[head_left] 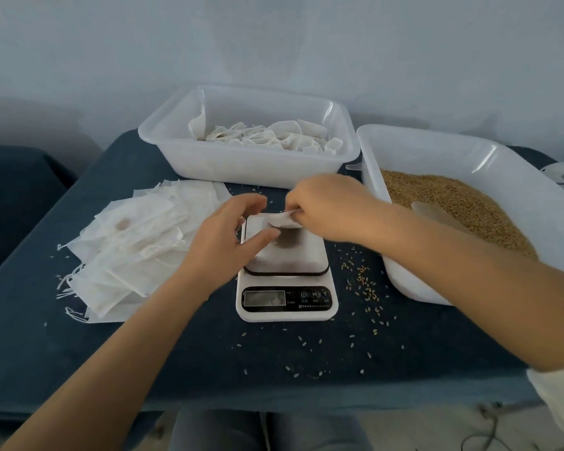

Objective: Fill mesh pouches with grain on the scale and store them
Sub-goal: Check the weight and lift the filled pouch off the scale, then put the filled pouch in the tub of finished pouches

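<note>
Two hands over scale (286, 281): right hand (331, 208) pinching mesh pouch (279, 220), left hand (228, 232) fingers loosely spread beside it.

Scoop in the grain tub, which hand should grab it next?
Probably the right hand: the scoop lies in the grain tub on its side. The left hand can steady the pouch.

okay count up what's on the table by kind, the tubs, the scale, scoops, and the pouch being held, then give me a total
Plastic tubs: 2, the tub of pouches and the tub of grain
Scale: 1
Scoop, lying in the grain: 1
Pouch held over the scale, pinched by the right hand, left hand beside it: 1
Total: 5
The flat pouches stacked at left overlap too much to count.
</note>
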The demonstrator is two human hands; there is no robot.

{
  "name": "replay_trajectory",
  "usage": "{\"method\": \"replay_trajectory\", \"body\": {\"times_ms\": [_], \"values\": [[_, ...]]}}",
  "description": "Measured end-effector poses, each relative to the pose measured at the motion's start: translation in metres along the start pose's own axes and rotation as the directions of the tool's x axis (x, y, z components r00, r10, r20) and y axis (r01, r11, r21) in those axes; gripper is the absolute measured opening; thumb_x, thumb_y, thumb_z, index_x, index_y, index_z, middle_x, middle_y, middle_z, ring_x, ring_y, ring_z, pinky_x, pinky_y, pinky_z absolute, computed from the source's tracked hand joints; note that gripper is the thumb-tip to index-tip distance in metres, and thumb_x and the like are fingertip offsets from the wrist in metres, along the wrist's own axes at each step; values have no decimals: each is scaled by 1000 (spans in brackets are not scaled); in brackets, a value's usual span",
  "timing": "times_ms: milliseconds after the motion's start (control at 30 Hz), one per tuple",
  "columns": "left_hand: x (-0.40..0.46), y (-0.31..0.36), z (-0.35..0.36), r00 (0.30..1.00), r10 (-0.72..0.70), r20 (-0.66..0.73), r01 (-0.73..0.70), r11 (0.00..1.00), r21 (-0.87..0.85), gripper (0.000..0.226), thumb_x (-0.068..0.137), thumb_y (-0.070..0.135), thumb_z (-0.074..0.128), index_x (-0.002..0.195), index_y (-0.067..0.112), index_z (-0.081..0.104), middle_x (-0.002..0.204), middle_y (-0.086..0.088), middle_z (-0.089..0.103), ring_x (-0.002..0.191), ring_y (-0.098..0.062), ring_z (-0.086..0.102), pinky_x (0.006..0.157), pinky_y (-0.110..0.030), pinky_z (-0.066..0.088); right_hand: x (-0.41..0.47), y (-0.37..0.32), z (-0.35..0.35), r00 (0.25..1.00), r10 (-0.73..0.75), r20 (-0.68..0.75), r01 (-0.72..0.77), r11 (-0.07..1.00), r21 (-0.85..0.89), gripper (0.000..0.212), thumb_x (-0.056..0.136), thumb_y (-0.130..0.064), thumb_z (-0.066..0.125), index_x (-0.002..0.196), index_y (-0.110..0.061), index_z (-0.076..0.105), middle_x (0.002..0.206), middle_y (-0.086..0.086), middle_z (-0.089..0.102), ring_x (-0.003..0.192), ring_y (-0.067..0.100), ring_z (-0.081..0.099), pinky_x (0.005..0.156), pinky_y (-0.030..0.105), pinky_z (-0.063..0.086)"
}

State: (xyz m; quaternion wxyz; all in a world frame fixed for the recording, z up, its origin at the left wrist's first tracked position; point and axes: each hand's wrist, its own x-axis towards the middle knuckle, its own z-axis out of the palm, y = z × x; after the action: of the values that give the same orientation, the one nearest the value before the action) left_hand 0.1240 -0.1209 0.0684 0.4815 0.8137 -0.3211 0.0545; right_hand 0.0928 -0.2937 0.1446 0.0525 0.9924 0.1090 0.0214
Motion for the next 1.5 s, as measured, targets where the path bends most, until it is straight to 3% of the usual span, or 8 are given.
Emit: {"method": "replay_trajectory", "body": {"times_ms": [133, 267, 400, 733, 1000, 1367, 1433, 1500], "values": [[21, 2, 3, 998, -7, 61, 7, 1000, -4, 67, 80, 25, 73, 137, 20, 38, 122, 14, 52, 108, 8, 45, 87, 3, 31, 10, 10, -14, 999, 36, 20, -38, 992, 119, 21, 94, -27, 51, 103, -21, 69, 96, 0, 66, 93, 21, 58, 73, 31, 44], [42, 5, 7, 996, -88, 29, 91, 988, -125, 64, 81, 19, 72, 135, 25, 39, 97, 21, 54, 83, 18, 49, 74, 2, 36, 19, 16, -25, 998, 60, 8, -61, 982, 177, 20, 93, -27, 54, 99, -16, 69, 89, 1, 66, 90, 21, 59, 72, 31, 44], [52, 7, 10, 987, -157, 29, 157, 924, -350, 40, 80, 13, 73, 112, 28, 55, 94, 3, 66, 84, -7, 63, 75, -22, 53, 25, 21, -38, 999, 39, -36, -30, 973, 230, 21, 92, -25, 55, 101, -13, 70, 97, 4, 68, 95, 21, 59, 85, 34, 44], [51, 0, 13, 969, -219, 118, 245, 765, -596, 20, 79, 19, 71, 99, 22, 66, 92, 2, 73, 90, -16, 69, 76, -24, 54, 47, 41, -71, 998, -24, -57, 40, 953, 302, 15, 90, -27, 59, 100, -21, 68, 88, -10, 61, 83, 7, 52, 59, 4, 32], [44, -12, 12, 950, -309, 35, 252, 700, -668, 12, 80, 22, 63, 91, 24, 68, 88, -2, 73, 79, -16, 70, 68, -20, 54, 85, 65, -107, 999, -19, -45, 36, 901, 433, 7, 89, -27, 64, 92, -25, 70, 80, -14, 66, 59, -7, 56, 60, 11, 48], [49, -44, 14, 820, -564, -102, 318, 595, -738, 13, 88, 4, 57, 85, 8, 69, 72, -9, 70, 63, -14, 65, 58, -17, 52, 213, 102, -106, 945, 325, 17, -214, 580, 786, 8, 89, -5, 60, 84, -10, 61, 75, 5, 66, 49, 7, 64, 53, 17, 55], [52, -48, 12, 820, -561, -118, 314, 611, -726, 13, 88, 2, 57, 83, 6, 68, 70, -9, 70, 60, -14, 64, 56, -17, 52, 241, 102, -89, 922, 377, 91, -271, 458, 847, 8, 90, -1, 55, 86, -6, 58, 81, 11, 65, 55, 12, 64, 62, 23, 57], [54, -51, 10, 817, -561, -131, 316, 627, -712, 13, 88, 0, 56, 83, 4, 67, 69, -11, 69, 59, -14, 64, 58, -21, 52, 269, 102, -68, 914, 394, 98, -301, 497, 814, 9, 92, -1, 52, 90, -3, 60, 85, 12, 64, 67, 20, 65, 79, 34, 58]]}}
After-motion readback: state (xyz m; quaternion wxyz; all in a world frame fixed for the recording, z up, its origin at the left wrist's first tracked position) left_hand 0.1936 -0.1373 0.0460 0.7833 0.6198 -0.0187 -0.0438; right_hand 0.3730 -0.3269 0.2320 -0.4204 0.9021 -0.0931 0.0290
